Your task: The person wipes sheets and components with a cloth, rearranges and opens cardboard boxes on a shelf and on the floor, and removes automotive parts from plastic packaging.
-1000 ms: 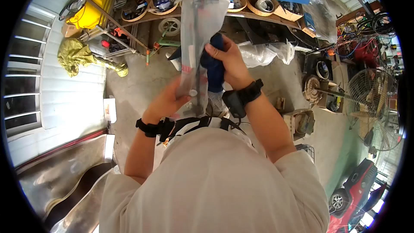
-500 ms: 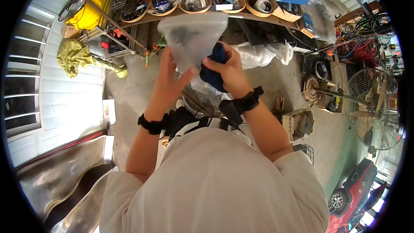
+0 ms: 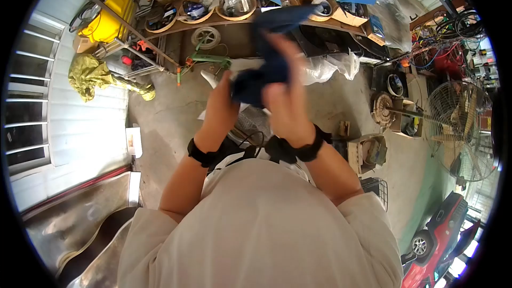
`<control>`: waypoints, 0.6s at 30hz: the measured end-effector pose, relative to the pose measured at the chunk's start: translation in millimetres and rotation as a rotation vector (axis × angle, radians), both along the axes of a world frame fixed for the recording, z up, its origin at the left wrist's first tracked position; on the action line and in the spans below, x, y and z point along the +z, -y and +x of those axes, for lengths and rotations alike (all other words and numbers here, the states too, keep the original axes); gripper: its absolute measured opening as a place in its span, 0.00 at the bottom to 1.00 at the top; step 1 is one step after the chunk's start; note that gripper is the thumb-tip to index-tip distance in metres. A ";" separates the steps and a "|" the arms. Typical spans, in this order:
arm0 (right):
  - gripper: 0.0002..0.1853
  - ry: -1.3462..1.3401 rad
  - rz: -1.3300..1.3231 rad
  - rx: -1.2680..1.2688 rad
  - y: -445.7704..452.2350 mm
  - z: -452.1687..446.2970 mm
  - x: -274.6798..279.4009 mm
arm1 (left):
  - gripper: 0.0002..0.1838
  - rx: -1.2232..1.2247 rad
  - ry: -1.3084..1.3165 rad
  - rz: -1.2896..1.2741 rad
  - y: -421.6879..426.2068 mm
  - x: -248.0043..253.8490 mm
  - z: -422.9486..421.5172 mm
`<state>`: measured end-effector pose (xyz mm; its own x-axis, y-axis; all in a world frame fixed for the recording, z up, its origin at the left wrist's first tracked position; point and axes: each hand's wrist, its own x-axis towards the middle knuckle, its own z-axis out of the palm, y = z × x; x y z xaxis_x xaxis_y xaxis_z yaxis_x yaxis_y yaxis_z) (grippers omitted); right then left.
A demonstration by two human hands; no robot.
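Observation:
A dark blue cloth (image 3: 269, 66) is between my two hands over the floor, its upper end flaring up toward the shelf and blurred by motion. My left hand (image 3: 220, 108) is closed on the cloth's lower left part. On the other side, my right hand (image 3: 289, 104) has its thumb and fingers about the cloth, the fingertips smeared. Black bands (image 3: 309, 146) circle both wrists. The clear plastic bag seen before does not show plainly; the cloth and hands cover that spot.
A shelf (image 3: 224, 23) ahead carries several round baskets (image 3: 236, 4) of bagged parts and open boxes. At left are a yellow container (image 3: 109, 13) and a metal frame. A standing fan (image 3: 460, 122), cardboard boxes (image 3: 367, 153) and a red car (image 3: 440, 240) are at right.
The plastic bag held up before is out of plain view. The cloth, bunched in my right hand earlier, is now spread and in both hands. My left hand has moved right and lower.

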<state>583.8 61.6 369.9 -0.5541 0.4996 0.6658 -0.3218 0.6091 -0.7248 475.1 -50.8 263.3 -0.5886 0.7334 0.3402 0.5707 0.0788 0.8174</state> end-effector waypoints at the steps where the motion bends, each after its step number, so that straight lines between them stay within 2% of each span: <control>1: 0.26 0.182 0.405 -0.056 -4.6 -8.2 5.6 | 0.15 -0.006 -0.050 0.007 -0.2 7.4 4.3; 3: 0.19 0.410 0.401 -0.068 1.3 -19.2 -6.0 | 0.16 -0.014 -0.151 0.022 -0.2 22.3 13.3; 4: 0.16 0.524 0.397 -0.070 3.6 -23.4 -13.2 | 0.16 -0.044 -0.104 -0.032 4.4 17.9 10.0; 5: 0.15 0.473 0.350 -0.103 3.0 -26.6 -18.4 | 0.17 -0.073 -0.057 -0.087 7.7 15.9 8.1; 8: 0.18 0.304 0.241 -0.219 -4.9 -35.6 -30.6 | 0.16 -0.127 -0.186 -0.206 9.7 13.4 4.2; 9: 0.19 0.322 0.109 -0.234 -6.7 -36.0 -30.9 | 0.16 -0.149 -0.236 -0.263 11.1 11.4 3.2; 10: 0.20 0.336 -0.021 -0.250 -9.4 -36.3 -30.3 | 0.14 -0.112 -0.118 -0.219 6.8 29.9 11.5; 13: 0.25 0.304 -0.481 -0.238 -21.7 -39.2 -35.5 | 0.12 -0.053 -0.009 -0.102 3.7 39.5 20.8; 15: 0.26 0.314 -0.740 -0.229 -31.9 -33.7 -33.3 | 0.11 -0.077 0.154 -0.127 8.7 47.5 22.1; 17: 0.25 0.115 -0.933 -0.317 -53.7 -28.5 -52.5 | 0.11 -0.075 0.235 -0.125 13.9 46.7 18.2; 18: 0.23 -0.042 -1.064 -0.176 -49.1 -23.3 -33.1 | 0.11 -0.066 0.234 -0.111 18.1 41.4 11.9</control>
